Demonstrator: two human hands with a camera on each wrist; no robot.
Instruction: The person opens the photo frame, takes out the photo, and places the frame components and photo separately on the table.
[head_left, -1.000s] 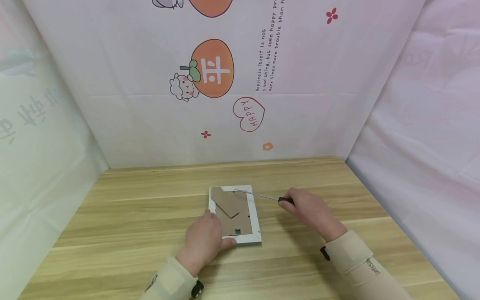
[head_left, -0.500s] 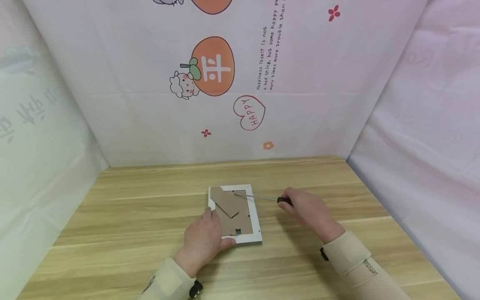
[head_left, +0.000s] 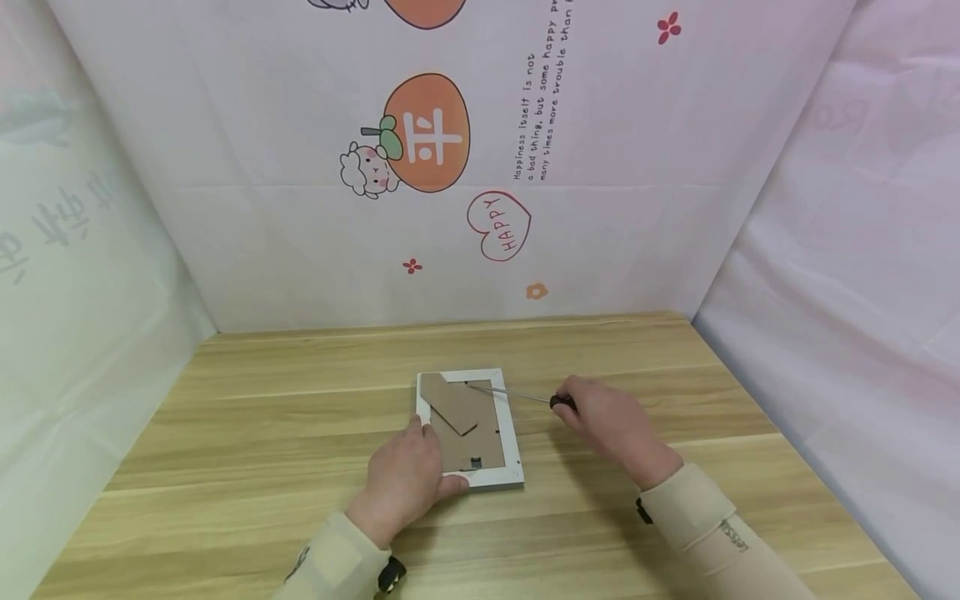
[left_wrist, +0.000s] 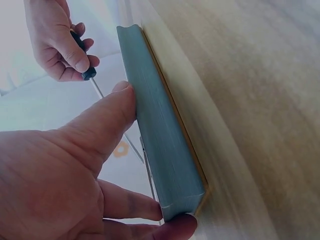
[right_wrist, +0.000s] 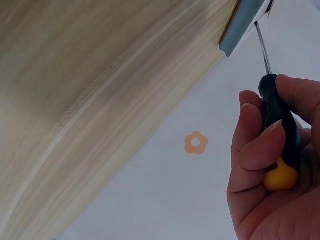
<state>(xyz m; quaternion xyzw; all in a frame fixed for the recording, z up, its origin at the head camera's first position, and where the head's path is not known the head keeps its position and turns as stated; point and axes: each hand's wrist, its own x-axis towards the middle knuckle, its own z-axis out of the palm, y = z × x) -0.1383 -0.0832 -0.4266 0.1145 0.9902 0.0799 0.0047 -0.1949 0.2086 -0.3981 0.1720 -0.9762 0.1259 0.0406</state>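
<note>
A wooden table (head_left: pixel 285 417) is enclosed by pale cloth walls, the back one printed with an orange fruit cartoon (head_left: pixel 427 133) and a red "HAPPY" heart (head_left: pixel 498 227). A white picture frame (head_left: pixel 469 427) is laid face down near the middle of the table, its brown backing board turned upward. The frame's near left corner is covered by the left hand (head_left: pixel 405 479); in the left wrist view the thumb is pressed flat against the frame's side edge while other fingers are curled round its corner. A screwdriver (head_left: pixel 517 393) with a black and yellow handle is gripped in the right hand (head_left: pixel 611 425), just right of the frame, with the fingers wrapped round the handle. The thin metal shaft is reached leftward over the frame's right rail, and its tip is set at the far edge of the backing board.
</note>
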